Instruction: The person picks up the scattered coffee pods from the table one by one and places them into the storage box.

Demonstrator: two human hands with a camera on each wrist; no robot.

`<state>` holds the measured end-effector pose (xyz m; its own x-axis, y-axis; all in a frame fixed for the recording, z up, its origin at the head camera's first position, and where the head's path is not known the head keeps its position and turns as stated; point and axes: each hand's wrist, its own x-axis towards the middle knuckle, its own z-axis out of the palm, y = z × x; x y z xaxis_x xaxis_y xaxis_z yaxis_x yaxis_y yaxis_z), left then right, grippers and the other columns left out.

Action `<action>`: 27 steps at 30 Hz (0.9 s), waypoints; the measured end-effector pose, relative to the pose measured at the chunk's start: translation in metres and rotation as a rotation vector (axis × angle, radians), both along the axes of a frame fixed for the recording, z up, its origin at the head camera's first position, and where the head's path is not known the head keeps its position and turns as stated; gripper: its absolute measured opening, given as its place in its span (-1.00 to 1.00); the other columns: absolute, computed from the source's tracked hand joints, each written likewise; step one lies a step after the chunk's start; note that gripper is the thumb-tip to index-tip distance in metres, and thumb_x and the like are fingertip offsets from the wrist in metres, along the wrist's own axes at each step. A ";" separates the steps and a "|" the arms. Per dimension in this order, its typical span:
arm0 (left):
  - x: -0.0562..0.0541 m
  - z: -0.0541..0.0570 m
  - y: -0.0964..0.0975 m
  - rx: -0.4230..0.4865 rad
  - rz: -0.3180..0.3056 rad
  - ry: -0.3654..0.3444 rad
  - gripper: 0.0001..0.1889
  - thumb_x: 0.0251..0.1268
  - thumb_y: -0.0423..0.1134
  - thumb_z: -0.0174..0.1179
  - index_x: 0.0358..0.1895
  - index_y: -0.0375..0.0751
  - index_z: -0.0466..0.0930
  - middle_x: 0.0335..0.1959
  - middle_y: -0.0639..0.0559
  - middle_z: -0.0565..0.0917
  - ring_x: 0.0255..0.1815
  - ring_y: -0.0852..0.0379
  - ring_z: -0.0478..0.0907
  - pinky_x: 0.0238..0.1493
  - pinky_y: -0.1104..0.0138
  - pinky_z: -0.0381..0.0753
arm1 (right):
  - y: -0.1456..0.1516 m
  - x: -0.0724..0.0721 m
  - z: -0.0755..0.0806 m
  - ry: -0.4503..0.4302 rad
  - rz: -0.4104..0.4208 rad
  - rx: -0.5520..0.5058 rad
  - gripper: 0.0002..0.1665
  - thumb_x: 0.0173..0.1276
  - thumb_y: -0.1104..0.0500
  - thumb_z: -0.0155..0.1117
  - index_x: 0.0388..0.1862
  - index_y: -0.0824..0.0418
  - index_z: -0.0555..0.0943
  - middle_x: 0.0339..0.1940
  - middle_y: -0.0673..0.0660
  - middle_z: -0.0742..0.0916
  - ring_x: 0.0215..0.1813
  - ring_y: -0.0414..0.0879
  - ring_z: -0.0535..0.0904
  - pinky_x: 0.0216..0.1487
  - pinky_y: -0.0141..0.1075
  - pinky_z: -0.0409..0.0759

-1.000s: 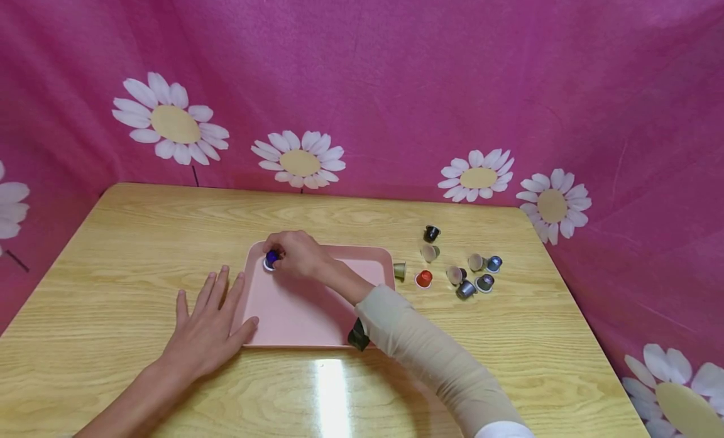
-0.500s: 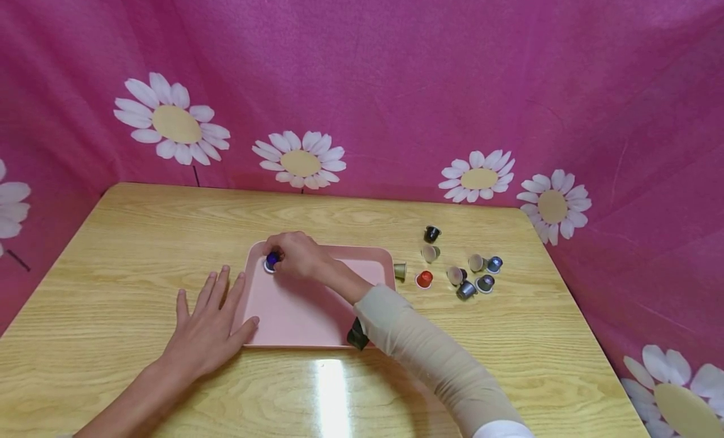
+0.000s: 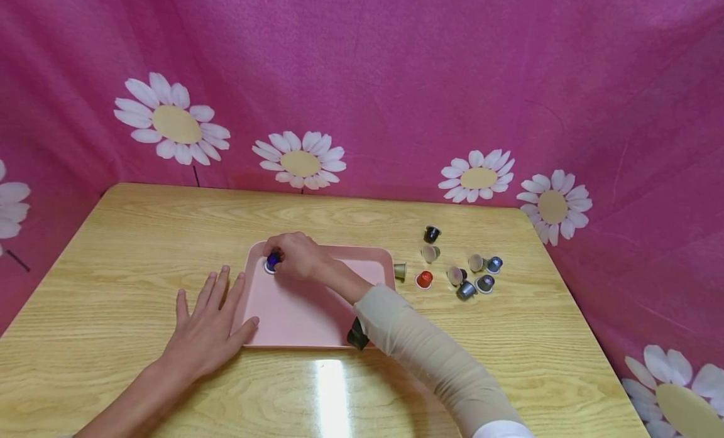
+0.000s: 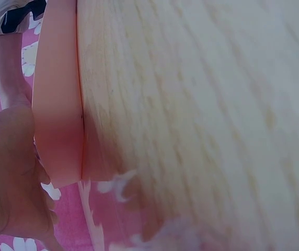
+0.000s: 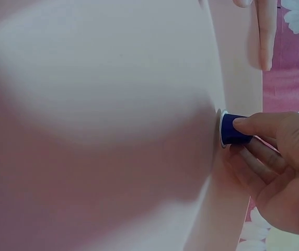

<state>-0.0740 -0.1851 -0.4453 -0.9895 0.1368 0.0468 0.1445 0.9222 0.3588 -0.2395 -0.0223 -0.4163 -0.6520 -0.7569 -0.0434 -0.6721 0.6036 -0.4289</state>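
Observation:
Between thumb and fingers, my right hand [image 3: 300,256] pinches a dark blue coffee capsule [image 3: 273,261] in the far left corner of the pink tray [image 3: 300,328]. In the right wrist view the blue capsule [image 5: 236,129] has its white rim against the tray floor [image 5: 113,78]. My left hand [image 3: 209,331] lies with fingers spread at the tray's left side, thumb over the near left corner. The left wrist view shows part of that hand [image 4: 13,172] beside the tray's outer wall [image 4: 58,104].
Right of the tray, several capsules lie scattered on the wooden table [image 3: 170,237]: a gold one [image 3: 400,271] by the tray edge, a red one [image 3: 424,279], a black one [image 3: 432,234], a grey one [image 3: 466,290]. A pink flowered cloth [image 3: 384,111] hangs behind.

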 end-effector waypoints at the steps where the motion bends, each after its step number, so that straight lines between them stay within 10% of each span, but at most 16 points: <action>1: 0.000 0.000 0.000 0.001 0.000 0.001 -0.14 0.45 0.21 0.02 0.59 -0.28 0.01 0.58 -0.39 -0.08 0.56 -0.37 -0.17 0.27 -0.46 -0.36 | 0.000 0.000 0.000 -0.002 0.000 -0.001 -0.73 0.30 0.25 0.44 -0.02 0.17 0.71 -0.13 0.03 0.76 -0.11 -0.23 0.59 -0.04 -0.49 0.48; 27: 0.000 -0.001 0.000 0.012 0.001 0.011 -0.15 0.46 0.20 0.02 0.58 -0.28 0.02 0.57 -0.40 -0.07 0.56 -0.37 -0.16 0.26 -0.47 -0.35 | 0.001 0.000 -0.001 -0.015 0.004 -0.002 -0.72 0.27 0.26 0.46 -0.03 0.18 0.71 -0.14 0.02 0.76 -0.16 -0.22 0.57 -0.07 -0.49 0.48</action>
<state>-0.0737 -0.1854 -0.4459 -0.9890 0.1354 0.0591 0.1476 0.9179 0.3684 -0.2396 -0.0217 -0.4172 -0.6481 -0.7598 -0.0514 -0.6683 0.5998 -0.4399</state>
